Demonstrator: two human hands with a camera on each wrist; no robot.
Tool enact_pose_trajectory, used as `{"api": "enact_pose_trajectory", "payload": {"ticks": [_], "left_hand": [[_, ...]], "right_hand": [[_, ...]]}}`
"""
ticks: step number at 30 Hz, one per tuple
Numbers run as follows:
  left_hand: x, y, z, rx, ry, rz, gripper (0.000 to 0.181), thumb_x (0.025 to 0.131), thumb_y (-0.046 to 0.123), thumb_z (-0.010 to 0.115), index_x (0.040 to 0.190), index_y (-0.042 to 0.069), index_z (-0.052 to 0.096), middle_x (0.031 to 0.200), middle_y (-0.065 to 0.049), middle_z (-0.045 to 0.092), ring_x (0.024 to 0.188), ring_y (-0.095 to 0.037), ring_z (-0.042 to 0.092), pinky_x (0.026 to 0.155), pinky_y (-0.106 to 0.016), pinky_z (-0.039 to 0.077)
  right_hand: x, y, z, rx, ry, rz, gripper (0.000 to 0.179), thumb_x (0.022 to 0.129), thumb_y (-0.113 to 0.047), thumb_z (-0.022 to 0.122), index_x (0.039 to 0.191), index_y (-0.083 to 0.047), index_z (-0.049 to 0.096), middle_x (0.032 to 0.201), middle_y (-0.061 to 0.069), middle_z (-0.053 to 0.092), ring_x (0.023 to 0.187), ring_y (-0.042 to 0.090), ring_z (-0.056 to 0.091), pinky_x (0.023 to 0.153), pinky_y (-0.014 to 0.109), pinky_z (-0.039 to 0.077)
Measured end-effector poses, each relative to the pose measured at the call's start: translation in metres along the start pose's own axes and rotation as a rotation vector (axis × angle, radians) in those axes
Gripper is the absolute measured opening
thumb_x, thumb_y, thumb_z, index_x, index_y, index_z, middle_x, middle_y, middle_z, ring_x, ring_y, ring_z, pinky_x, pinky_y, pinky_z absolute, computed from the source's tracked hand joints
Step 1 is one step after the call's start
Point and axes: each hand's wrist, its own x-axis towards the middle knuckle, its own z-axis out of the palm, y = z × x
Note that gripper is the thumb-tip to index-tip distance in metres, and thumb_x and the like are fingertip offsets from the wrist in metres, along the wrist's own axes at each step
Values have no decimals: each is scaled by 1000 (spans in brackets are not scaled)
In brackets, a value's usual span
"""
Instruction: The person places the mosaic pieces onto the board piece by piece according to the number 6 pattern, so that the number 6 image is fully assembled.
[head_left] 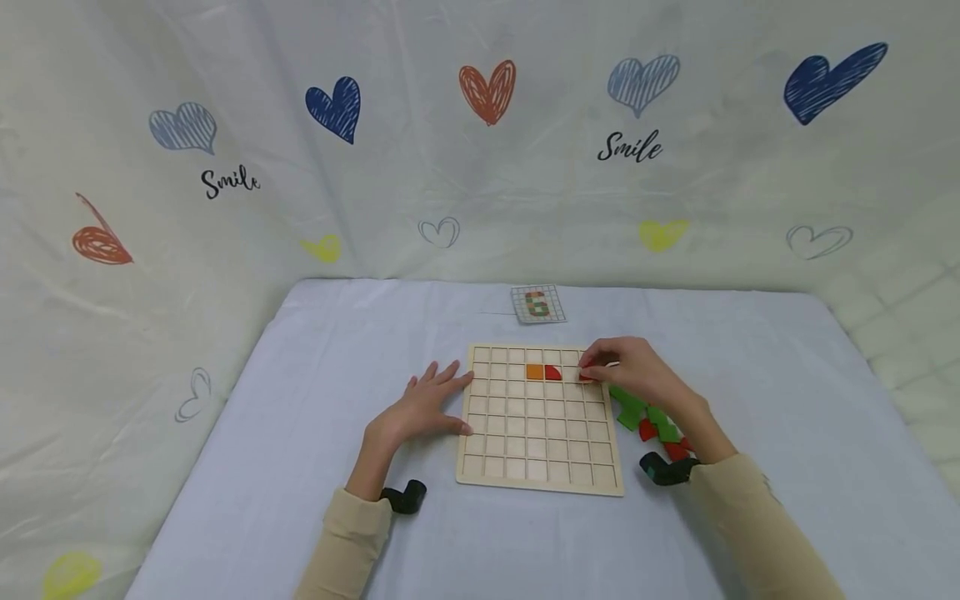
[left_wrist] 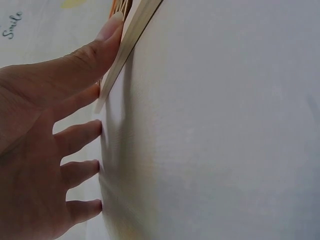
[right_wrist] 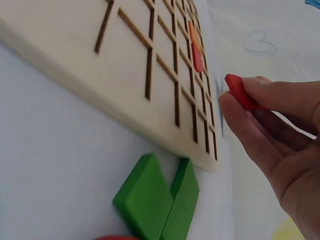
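Observation:
A wooden grid board (head_left: pixel 536 425) lies on the cloth-covered table. In its upper part sit an orange square tile (head_left: pixel 535 372) and, right beside it, a red quarter-round tile (head_left: pixel 552 372). My left hand (head_left: pixel 423 407) touches the board's left edge with thumb and index finger, its fingers spread. Above the board's upper right part, my right hand (head_left: pixel 636 371) pinches a red tile (right_wrist: pixel 241 92) between thumb and fingers. In the right wrist view that tile is apart from the board; its full shape is partly hidden by the fingers.
Several green tiles (head_left: pixel 632 408) and red tiles (head_left: pixel 676 451) lie loose along the board's right side, partly under my right forearm. A small pattern card (head_left: pixel 538 305) with a gridded figure lies behind the board. A cloth backdrop with printed hearts (head_left: pixel 487 92) stands behind the table.

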Motion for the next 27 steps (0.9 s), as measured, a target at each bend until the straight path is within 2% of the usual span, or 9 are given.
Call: {"api": "enact_pose_trajectory", "payload": {"ticks": [5,10,13,18,27], "left_hand": [[0,-1,1,-1,-2,-5,89,85,37,84,161,23,38,172,-6,19,160,-38,2,126,-64,5],[0,1,0,-12,-4,-5,90,85,37,84,161,23,38,172,-6,19,160,-37,1,126,-64,4],[0,1,0,-15,-2,0,90,85,37,84,161,23,39,172,-7,19,160,-38,2,126,-65,4],[1,-1,0,-17,1,12,90,84,37,84,160,21,39,172,-8,20,160,-39,3,125,-66,5],[1,-2,0,-14,2,4,91,84,38,84,161,23,38,172,-6,19,161,-37,2,126,-64,4]], "right_hand": [[7,-7,4,15,-11,-27,8,95,-13,73,101,-10,77,101,4,75,99,25,71,91,42,57],[16,-17,7,26,-32,-57,11,95,-13,73,103,-7,77,99,4,76,89,20,70,83,37,58],[22,-23,8,32,-41,-76,12,95,-13,73,105,-6,78,97,4,77,86,19,70,82,37,59],[33,-31,14,11,-55,-111,13,95,-10,72,105,-4,78,97,5,78,91,20,70,88,42,59],[48,-42,27,-36,-88,-181,9,94,-7,73,100,-7,79,99,5,77,93,22,72,83,39,60]]}}
